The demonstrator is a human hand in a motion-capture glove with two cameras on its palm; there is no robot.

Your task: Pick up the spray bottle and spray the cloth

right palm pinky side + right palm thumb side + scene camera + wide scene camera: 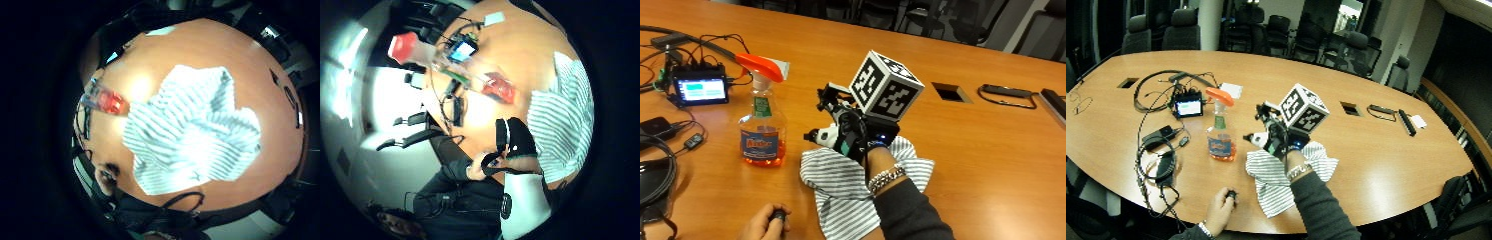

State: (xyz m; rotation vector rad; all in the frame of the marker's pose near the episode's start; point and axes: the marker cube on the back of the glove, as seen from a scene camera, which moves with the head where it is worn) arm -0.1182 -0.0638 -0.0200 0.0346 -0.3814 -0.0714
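Only one legible bit of print: "Windex"-like blue label on the spray bottle, at roughly 9 o'clock from the striped cloth, too blurred to confirm. Small screen text unreadable.

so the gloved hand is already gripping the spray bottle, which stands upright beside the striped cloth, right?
Not quite. The gloved hand holds nothing: it hovers above the striped cloth, apart from the spray bottle. The outside view shows the gap. The bottle does stand upright beside the cloth.
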